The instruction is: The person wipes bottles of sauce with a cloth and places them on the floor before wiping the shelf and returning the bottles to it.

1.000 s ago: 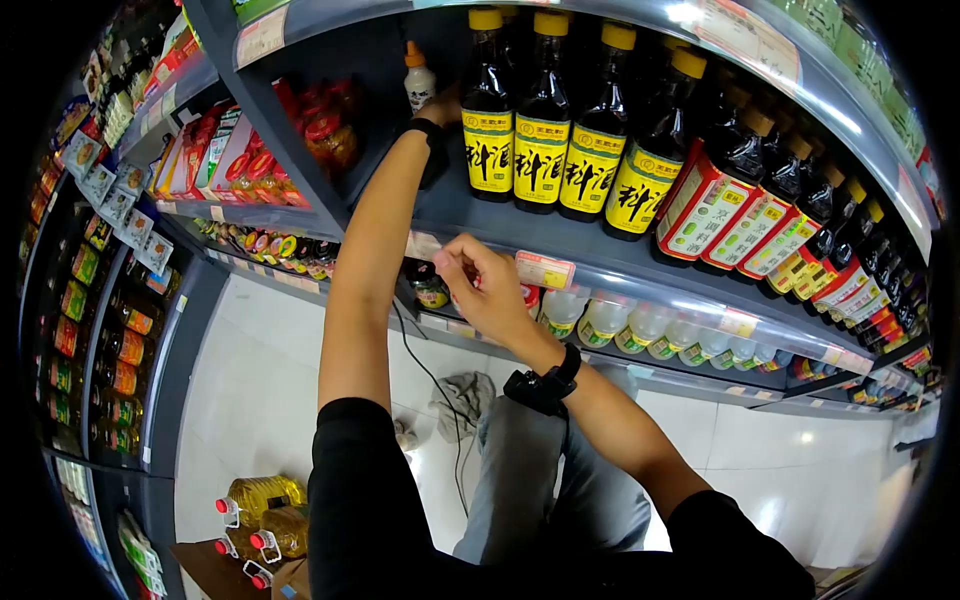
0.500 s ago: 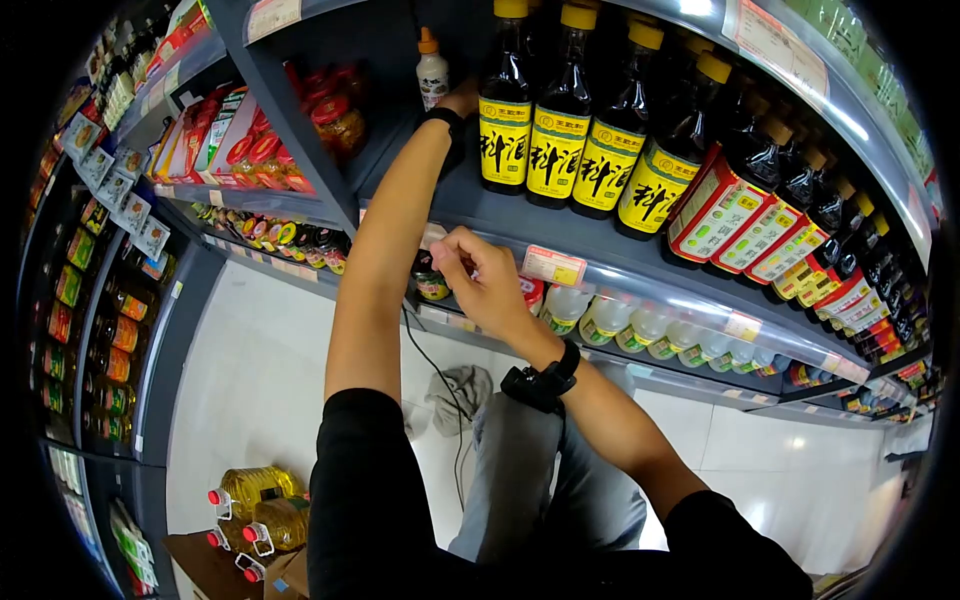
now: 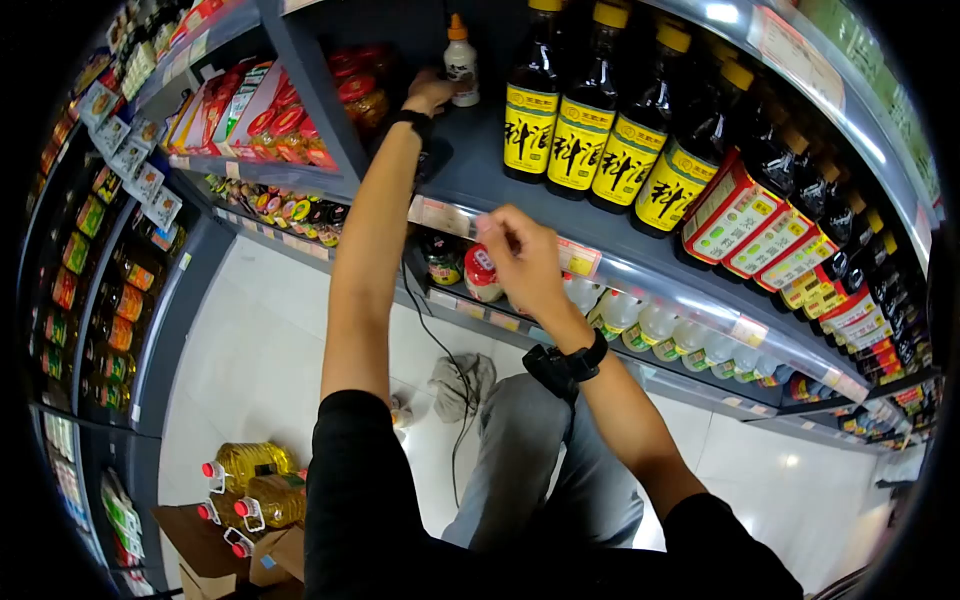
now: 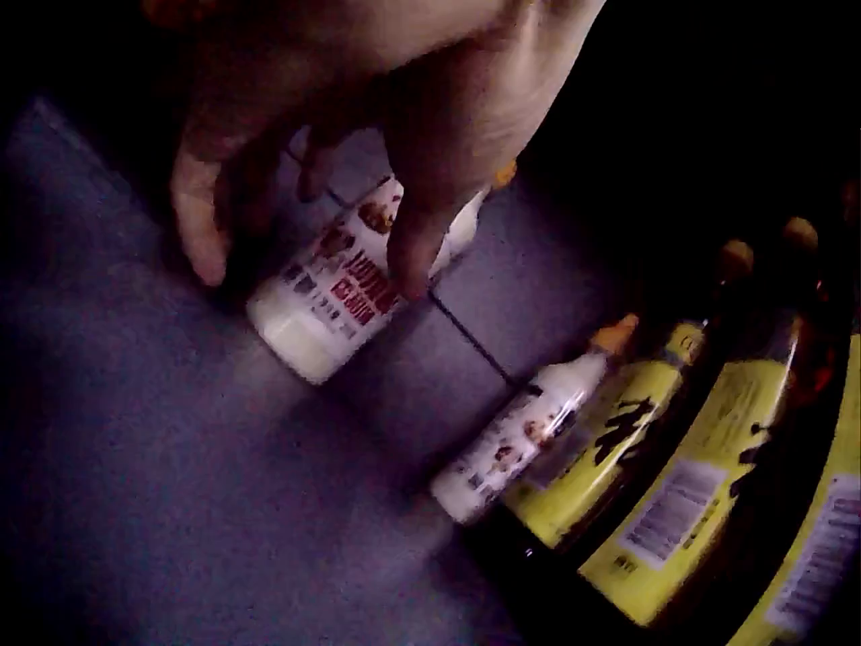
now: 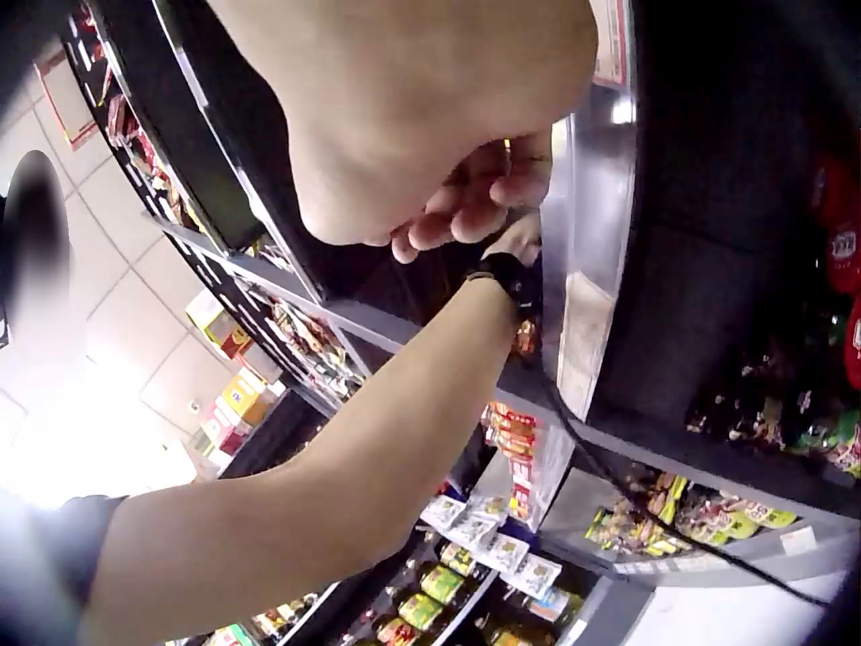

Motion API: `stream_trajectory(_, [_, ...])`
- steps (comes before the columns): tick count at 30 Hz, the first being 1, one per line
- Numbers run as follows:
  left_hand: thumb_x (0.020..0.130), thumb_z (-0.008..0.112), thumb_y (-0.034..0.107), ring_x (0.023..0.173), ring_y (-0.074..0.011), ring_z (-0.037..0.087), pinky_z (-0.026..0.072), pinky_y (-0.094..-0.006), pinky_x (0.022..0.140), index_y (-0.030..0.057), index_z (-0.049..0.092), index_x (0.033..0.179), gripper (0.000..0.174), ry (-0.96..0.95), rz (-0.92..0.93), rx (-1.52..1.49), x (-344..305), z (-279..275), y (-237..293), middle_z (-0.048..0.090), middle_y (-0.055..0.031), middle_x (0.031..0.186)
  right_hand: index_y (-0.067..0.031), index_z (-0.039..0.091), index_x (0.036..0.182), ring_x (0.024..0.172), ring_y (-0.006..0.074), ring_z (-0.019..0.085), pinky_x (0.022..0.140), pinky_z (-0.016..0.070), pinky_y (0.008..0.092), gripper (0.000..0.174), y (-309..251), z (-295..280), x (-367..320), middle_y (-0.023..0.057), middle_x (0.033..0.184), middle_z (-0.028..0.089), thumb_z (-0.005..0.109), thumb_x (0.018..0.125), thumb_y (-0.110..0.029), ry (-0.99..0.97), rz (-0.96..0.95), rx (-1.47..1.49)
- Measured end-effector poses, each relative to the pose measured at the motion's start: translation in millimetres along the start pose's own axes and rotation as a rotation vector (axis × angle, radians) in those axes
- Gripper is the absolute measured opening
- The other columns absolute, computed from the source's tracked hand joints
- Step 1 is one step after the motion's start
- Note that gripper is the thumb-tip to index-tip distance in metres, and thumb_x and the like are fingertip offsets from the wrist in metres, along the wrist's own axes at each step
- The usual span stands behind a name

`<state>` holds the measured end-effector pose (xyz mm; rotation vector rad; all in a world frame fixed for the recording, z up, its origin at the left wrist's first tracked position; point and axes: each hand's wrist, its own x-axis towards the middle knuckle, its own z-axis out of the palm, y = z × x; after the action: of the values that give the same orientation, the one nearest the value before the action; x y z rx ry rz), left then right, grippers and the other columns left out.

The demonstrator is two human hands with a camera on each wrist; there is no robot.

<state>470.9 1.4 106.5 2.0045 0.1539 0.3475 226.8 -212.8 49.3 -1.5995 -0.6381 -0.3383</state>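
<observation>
A white squeeze bottle [image 3: 461, 65] with an orange cap stands on the shelf. At its lower left side is my left hand [image 3: 430, 92]. In the left wrist view the thumb [image 4: 420, 249] overlaps that bottle, while another finger [image 4: 202, 236] hangs apart from its left side. A second white squeeze bottle [image 4: 518, 438] stands close to the yellow-labelled bottles. My right hand [image 3: 523, 262] is raised in front of the shelf edge, its fingers loosely curled and nothing visible in them.
Dark bottles with yellow labels [image 3: 530, 130] line the shelf to the right, then red-and-white boxed bottles [image 3: 715, 205]. A dark upright divider [image 3: 315, 95] stands left. Jars [image 3: 482, 272] sit below the shelf edge. A thin black cable [image 3: 425, 325] hangs down.
My left hand has moved from the right of the white squeeze bottle, beside the yellow-labelled bottles, to its left side. The right hand has shifted slightly right, and the view has shifted.
</observation>
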Motion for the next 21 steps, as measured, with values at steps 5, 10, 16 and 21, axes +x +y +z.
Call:
stream_trajectory(5, [0.085,0.07,0.03,0.111,-0.0237,0.056,0.0525,-0.0364,0.086,0.011,0.055,0.127,0.048,-0.329,-0.127,0.317,27.9,4.3,21.6,0.057,-0.0089,0.127,-0.0027,0.059,0.074,0.058,0.0185,0.05,0.054,0.0399,0.0318,0.017,-13.0,-31.9,11.2,0.0064,0.062,0.055,0.07,0.083,-0.013,0.245,-0.301,-0.419])
stream_trajectory(10, [0.083,0.071,0.034,0.1,-0.0222,0.061,0.0567,-0.0316,0.074,0.0099,0.057,0.126,0.05,-0.432,0.145,0.534,37.5,31.5,43.9,0.06,-0.0103,0.123,-0.0092,0.061,0.093,0.082,0.0255,0.054,0.075,0.0416,0.0371,0.047,-4.3,-52.8,18.3,0.0052,0.092,0.058,0.08,0.066,-0.043,0.164,-0.343,-1.05])
stream_trajectory(16, [0.076,0.072,0.047,0.118,-0.0325,0.053,0.0448,-0.0434,0.095,0.0059,0.051,0.133,0.073,-0.281,0.253,0.554,73.8,72.4,19.7,0.051,-0.0178,0.134,-0.0097,0.061,0.093,0.082,0.0244,0.055,0.071,0.0424,0.0354,0.058,4.2,-32.0,20.1,0.0044,0.088,0.056,0.076,0.063,-0.057,0.047,-0.292,-1.212])
stream_trajectory(21, [0.077,0.073,0.044,0.119,-0.0316,0.054,0.0439,-0.0405,0.098,0.0044,0.054,0.13,0.069,-0.287,0.384,0.315,51.4,67.4,1.5,0.055,-0.018,0.131,-0.0098,0.061,0.092,0.079,0.0253,0.056,0.069,0.0439,0.0364,0.059,7.7,-25.4,19.0,0.0049,0.086,0.056,0.078,0.06,-0.057,0.057,-0.311,-1.277])
